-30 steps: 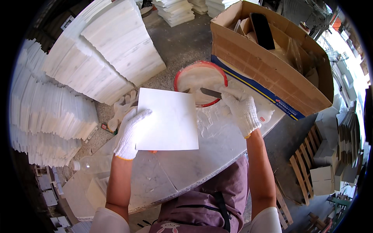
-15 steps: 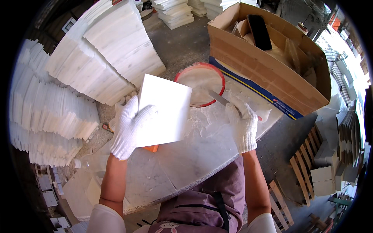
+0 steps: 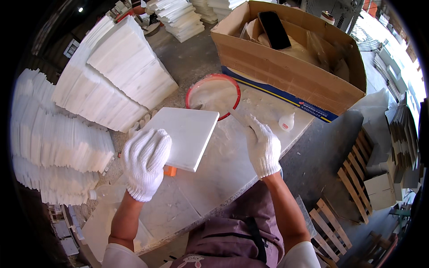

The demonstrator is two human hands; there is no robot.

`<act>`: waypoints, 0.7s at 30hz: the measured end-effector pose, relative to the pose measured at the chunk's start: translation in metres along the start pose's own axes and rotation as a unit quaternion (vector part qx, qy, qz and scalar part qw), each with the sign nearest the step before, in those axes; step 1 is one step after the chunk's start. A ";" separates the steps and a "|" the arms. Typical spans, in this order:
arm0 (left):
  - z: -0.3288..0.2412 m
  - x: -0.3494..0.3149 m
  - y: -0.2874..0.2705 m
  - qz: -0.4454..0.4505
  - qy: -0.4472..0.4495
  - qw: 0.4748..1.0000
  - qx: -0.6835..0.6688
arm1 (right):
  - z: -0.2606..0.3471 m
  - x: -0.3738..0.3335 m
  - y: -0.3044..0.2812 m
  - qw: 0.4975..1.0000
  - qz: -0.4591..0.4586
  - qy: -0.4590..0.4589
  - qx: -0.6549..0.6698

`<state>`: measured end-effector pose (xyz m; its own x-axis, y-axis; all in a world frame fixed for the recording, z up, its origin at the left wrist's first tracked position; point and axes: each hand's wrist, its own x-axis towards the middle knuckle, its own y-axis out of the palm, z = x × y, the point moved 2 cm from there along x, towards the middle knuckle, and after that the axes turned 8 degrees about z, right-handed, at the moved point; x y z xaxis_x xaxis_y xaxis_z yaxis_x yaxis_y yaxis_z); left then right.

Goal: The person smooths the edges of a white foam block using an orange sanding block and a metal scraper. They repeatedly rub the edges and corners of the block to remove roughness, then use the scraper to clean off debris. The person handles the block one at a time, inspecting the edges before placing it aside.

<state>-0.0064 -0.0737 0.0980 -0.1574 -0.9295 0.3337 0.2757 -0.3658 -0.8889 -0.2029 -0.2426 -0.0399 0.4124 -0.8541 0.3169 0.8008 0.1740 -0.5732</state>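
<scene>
White tile [image 3: 190,136] juts rightward from left hand [image 3: 146,158] (apparently edge-gripped)

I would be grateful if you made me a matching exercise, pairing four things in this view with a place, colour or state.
1. White tile
2. Phone
3. Small bottle
4. Round basin

A. Red around the rim
B. Inside the open cardboard box
C. Held in the gloved left hand
D. On the tabletop, near its right edge

Pairs: 1-C, 2-B, 3-D, 4-A
</scene>
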 end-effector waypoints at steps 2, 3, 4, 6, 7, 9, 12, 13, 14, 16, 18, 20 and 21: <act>-0.002 0.002 -0.004 -0.014 0.045 0.999 -0.006 | -0.024 -0.017 0.002 0.996 -0.030 -0.033 0.078; -0.002 -0.001 -0.008 -0.016 0.063 0.998 -0.006 | -0.023 -0.025 -0.007 0.966 0.006 0.077 0.246; -0.002 -0.003 -0.012 -0.005 0.077 0.997 -0.026 | -0.017 -0.035 -0.021 0.895 0.041 0.185 0.404; -0.006 -0.002 -0.014 0.009 0.106 0.992 -0.073 | -0.026 -0.064 -0.041 0.744 0.061 0.242 0.620; -0.009 -0.002 -0.016 0.017 0.118 0.989 -0.092 | -0.032 -0.077 -0.047 0.707 0.059 0.238 0.663; -0.016 0.001 -0.018 0.020 0.143 0.983 -0.110 | -0.041 -0.101 -0.056 0.695 0.043 0.245 0.675; -0.029 0.006 -0.018 0.003 0.187 0.977 -0.101 | -0.049 -0.141 -0.062 0.654 0.017 0.276 0.704; -0.033 0.009 -0.017 0.012 0.169 0.978 -0.120 | -0.052 -0.152 -0.063 0.641 0.004 0.297 0.708; -0.038 0.013 -0.016 0.019 0.153 0.978 -0.137 | -0.055 -0.162 -0.065 0.629 -0.011 0.314 0.711; -0.040 0.022 -0.014 0.054 0.105 0.973 -0.197 | -0.067 -0.180 -0.070 0.588 0.016 0.296 0.753; -0.053 0.034 -0.007 0.133 -0.068 0.907 -0.393 | -0.073 -0.190 -0.072 0.570 -0.015 0.313 0.760; -0.057 0.044 0.010 0.207 -0.162 0.805 -0.532 | -0.076 -0.196 -0.074 0.556 -0.036 0.325 0.764; -0.058 0.049 0.022 0.235 -0.174 0.769 -0.568 | -0.076 -0.197 -0.075 0.564 -0.032 0.319 0.761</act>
<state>-0.0632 -0.1243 0.0766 0.0246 -0.9749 -0.2211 -0.8127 0.1093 -0.5723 -0.3777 -0.1247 -0.1168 0.5100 -0.8003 -0.3153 0.4514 -0.0631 0.8901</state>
